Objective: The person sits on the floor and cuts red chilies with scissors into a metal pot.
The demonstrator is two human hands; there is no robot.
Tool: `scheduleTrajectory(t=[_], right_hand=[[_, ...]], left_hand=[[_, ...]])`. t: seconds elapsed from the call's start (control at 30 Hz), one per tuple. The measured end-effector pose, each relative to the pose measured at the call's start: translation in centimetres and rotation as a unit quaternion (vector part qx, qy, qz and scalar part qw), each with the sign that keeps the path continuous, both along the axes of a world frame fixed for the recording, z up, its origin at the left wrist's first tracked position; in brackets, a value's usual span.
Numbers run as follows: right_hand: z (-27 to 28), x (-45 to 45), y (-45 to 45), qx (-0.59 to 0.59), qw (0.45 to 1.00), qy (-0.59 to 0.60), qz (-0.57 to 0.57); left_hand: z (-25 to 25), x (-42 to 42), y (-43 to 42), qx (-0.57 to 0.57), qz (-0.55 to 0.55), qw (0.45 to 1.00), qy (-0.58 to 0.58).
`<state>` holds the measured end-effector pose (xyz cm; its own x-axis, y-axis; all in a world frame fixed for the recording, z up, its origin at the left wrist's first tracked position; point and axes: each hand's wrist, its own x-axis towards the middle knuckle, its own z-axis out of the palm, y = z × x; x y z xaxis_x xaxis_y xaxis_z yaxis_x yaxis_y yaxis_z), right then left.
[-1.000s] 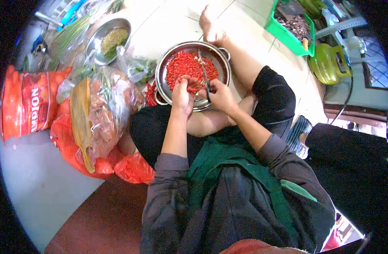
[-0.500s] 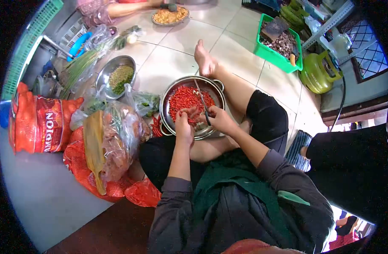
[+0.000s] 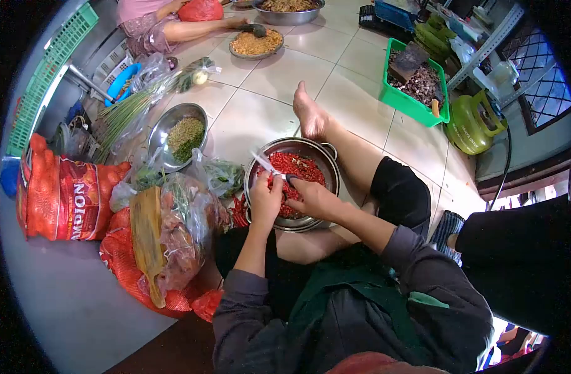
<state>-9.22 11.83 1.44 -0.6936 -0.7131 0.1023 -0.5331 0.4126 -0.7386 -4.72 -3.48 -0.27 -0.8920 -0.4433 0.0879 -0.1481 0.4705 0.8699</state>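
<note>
A two-handled steel pot (image 3: 327, 161) sits in front of my crossed legs, with cut red chilies (image 3: 301, 167) spread over its bottom. My right hand (image 3: 316, 201) is closed around dark-handled scissors (image 3: 265, 161), whose blurred blades point up and left over the pot. Close beside the blades, my left hand (image 3: 266, 197) has its fingers pinched together over the pot's left side. Whatever sits between those fingers is too small to make out. Whole red chilies (image 3: 238, 214) lie by the pot's left edge.
To the left are a steel bowl (image 3: 160, 134) of chopped greens, plastic bags, a wooden board (image 3: 147, 234) and a red net sack (image 3: 73, 199). A green crate (image 3: 394, 96) and gas cylinder (image 3: 469, 128) stand right. Another person's hand (image 3: 238, 23) reaches toward a filled dish (image 3: 255, 55).
The scissors have swung from pointing up to pointing up and left, toward my left hand. My left hand's fingers have closed. The view has tilted, so the surroundings sit lower.
</note>
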Motion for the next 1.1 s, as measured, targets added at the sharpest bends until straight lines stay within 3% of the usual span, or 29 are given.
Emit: scheduleTrajectory(t=[0.03, 0.1, 0.13, 0.17, 0.23, 0.37, 0.43, 0.6, 0.83, 0.87, 0.93, 1.03, 1.1], right_hand=[[0.4, -0.1, -0.2, -0.016, 0.999, 0.029, 0.013], [1.3, -0.9, -0.2, -0.024, 0.999, -0.007, 0.043], [1.4, -1.4, -0.3, -0.053, 0.997, 0.005, 0.059], [1.4, -2.1, -0.4, -0.083, 0.994, 0.015, 0.076], [1.4, -5.6, -1.1, -0.091, 0.982, 0.141, 0.082], [3.4, -16.4, -4.3, 0.009, 0.949, 0.313, 0.041], [0.2, -21.6, -6.9, 0.037, 0.966, 0.255, -0.022], [-3.3, -32.1, -12.4, 0.164, 0.942, 0.291, -0.031], [-5.8, -38.4, -20.6, 0.284, 0.916, 0.276, -0.063], [-6.7, -39.2, -21.3, 0.258, 0.914, 0.306, -0.071], [-9.0, -42.0, -22.3, 0.205, 0.904, 0.364, -0.089], [-9.2, -44.0, -23.7, 0.300, 0.926, 0.196, -0.115], [-9.4, -45.1, -23.8, 0.293, 0.921, 0.226, -0.124]], left_hand=[[-0.8, -0.2, -0.5, -0.011, 0.022, 1.000, 0.019], [-1.4, -0.3, -1.8, 0.140, 0.066, 0.988, -0.019], [-1.9, -0.5, -2.4, 0.163, 0.088, 0.980, 0.076], [-2.1, -0.6, -3.2, 0.221, 0.111, 0.965, 0.081], [-1.3, -0.1, -4.4, 0.292, 0.105, 0.950, 0.045], [-0.9, 0.1, -4.5, 0.216, 0.073, 0.973, -0.015], [-1.1, -0.1, -4.0, 0.217, 0.062, 0.974, 0.015], [-1.0, 0.2, -4.2, 0.262, 0.050, 0.963, -0.029], [0.8, 0.7, -4.5, 0.306, 0.023, 0.948, -0.083], [1.2, 0.8, -5.2, 0.276, -0.015, 0.950, -0.142], [1.4, 1.0, -5.4, 0.295, -0.034, 0.948, -0.118], [2.0, 0.8, -5.5, 0.343, -0.025, 0.928, -0.141], [2.1, 1.0, -5.9, 0.360, -0.038, 0.920, -0.151]])
